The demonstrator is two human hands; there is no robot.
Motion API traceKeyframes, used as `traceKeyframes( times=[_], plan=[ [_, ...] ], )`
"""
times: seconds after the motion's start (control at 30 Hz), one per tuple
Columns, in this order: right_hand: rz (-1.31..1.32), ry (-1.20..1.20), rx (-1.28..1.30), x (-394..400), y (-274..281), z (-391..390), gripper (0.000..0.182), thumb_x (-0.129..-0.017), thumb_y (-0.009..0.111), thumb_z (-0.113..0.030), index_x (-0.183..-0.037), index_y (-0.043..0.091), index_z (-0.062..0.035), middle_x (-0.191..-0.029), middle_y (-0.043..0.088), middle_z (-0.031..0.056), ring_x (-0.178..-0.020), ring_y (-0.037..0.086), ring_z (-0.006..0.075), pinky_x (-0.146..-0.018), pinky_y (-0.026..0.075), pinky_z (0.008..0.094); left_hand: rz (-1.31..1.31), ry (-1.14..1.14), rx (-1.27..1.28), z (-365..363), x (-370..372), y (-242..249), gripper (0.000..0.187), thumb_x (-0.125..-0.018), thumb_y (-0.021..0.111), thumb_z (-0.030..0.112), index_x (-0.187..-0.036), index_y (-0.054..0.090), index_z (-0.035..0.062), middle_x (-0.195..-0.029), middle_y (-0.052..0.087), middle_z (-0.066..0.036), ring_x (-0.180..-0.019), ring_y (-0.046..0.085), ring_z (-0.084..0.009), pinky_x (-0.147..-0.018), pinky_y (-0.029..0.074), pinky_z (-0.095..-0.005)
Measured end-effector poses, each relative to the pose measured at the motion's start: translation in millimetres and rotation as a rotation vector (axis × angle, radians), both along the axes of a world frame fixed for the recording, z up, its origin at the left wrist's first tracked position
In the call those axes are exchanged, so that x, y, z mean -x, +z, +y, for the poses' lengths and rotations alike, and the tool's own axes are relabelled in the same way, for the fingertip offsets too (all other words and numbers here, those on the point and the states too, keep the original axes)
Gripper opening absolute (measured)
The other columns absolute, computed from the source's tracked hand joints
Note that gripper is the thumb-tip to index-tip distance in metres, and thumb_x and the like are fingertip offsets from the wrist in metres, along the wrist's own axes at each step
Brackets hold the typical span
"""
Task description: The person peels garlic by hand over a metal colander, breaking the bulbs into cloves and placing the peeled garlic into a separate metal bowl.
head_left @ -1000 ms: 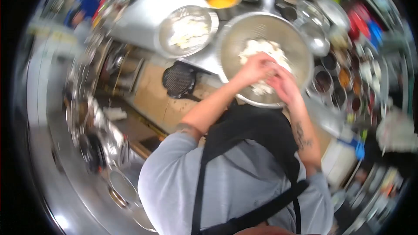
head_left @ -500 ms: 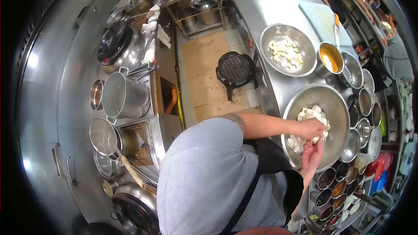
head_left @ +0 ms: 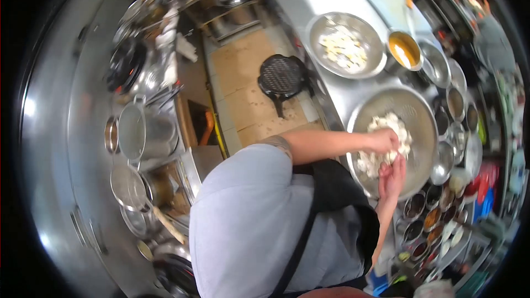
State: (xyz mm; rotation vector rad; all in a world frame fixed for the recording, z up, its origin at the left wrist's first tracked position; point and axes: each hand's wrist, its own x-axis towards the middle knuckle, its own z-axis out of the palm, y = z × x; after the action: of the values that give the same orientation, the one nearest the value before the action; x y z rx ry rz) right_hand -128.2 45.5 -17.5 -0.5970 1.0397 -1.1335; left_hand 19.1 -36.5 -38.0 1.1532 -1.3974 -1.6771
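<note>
A large perforated steel bowl (head_left: 428, 143) stands on the counter and holds a heap of white pieces (head_left: 381, 164) that look like garlic. My left hand (head_left: 385, 140) reaches in over the heap, its fingers closed. Just below it in the view, my right hand (head_left: 392, 179) is palm up with curled fingers, and the fingertips of both hands meet. What lies between them is too small and blurred to name. Farther up the counter sits a second perforated bowl (head_left: 318, 36) with pale yellow and white pieces (head_left: 345, 49).
Beside the second bowl stands a pot of orange-brown liquid (head_left: 404, 49). A knife (head_left: 409, 16) lies on a pale cutting board (head_left: 381, 0). Steel bowls (head_left: 441, 163) and small seasoning pots (head_left: 414, 205) line the far side. A black stool (head_left: 281, 74) stands on the floor behind me.
The whole view has shifted and turned slightly, with some blur. Both hands stay together over the white pieces. The co-worker at the top right is now mostly out of frame.
</note>
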Motion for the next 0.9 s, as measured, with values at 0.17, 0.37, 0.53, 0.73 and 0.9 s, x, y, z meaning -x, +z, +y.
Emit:
traceKeyframes(
  times=[0.17,0.37,0.53,0.73,0.9],
  plan=[
    [-0.031,-0.126,-0.036,-6,19,5,0.026,-0.102,0.055,-0.026,-0.120,0.054,-0.0076,-0.082,0.058,-0.0003,-0.058,0.051,0.0092,-0.049,0.041,0.0242,0.506,0.047,-0.499,1,-14,5,0.008,-0.098,0.055,0.013,-0.101,0.062,0.0105,-0.085,0.057,0.003,-0.062,0.046,-0.0074,-0.053,0.040,-0.0247],
    [-0.029,-0.241,-0.013,0,3,1,0.026,-0.098,0.062,-0.029,-0.104,0.056,-0.0036,-0.081,0.059,0.0030,-0.062,0.057,0.0119,-0.051,0.046,0.0241,-0.170,-0.099,0.384,6,-16,2,0.036,-0.105,0.045,0.025,-0.131,0.058,0.0029,-0.103,0.063,-0.007,-0.094,0.060,-0.0158,-0.086,0.050,-0.0314],
    [-0.029,-0.306,-0.029,-11,14,3,0.029,-0.097,0.064,-0.023,-0.107,0.057,0.0032,-0.091,0.064,0.0096,-0.068,0.063,0.0149,-0.055,0.054,0.0265,-0.116,-0.227,0.258,14,-23,25,0.038,-0.105,0.045,0.026,-0.133,0.056,0.0022,-0.102,0.062,-0.007,-0.089,0.060,-0.0141,-0.080,0.052,-0.0289],
    [0.210,-0.224,0.027,-22,5,3,0.024,-0.095,0.067,-0.018,-0.105,0.064,0.0037,-0.085,0.065,0.0073,-0.063,0.060,0.0104,-0.051,0.051,0.0243,0.046,-0.150,-0.016,13,-31,29,0.035,-0.105,0.048,0.027,-0.131,0.056,0.0046,-0.096,0.061,-0.004,-0.069,0.053,-0.0086,-0.067,0.048,-0.0238],
    [0.369,-0.181,0.085,-37,14,1,0.022,-0.094,0.068,-0.016,-0.102,0.065,0.0039,-0.079,0.065,0.0059,-0.058,0.058,0.0093,-0.048,0.049,0.0242,0.245,-0.133,-0.237,1,-43,17,0.028,-0.105,0.046,0.028,-0.119,0.060,0.0084,-0.091,0.060,0.000,-0.072,0.049,-0.0066,-0.065,0.044,-0.0219]
  ],
)
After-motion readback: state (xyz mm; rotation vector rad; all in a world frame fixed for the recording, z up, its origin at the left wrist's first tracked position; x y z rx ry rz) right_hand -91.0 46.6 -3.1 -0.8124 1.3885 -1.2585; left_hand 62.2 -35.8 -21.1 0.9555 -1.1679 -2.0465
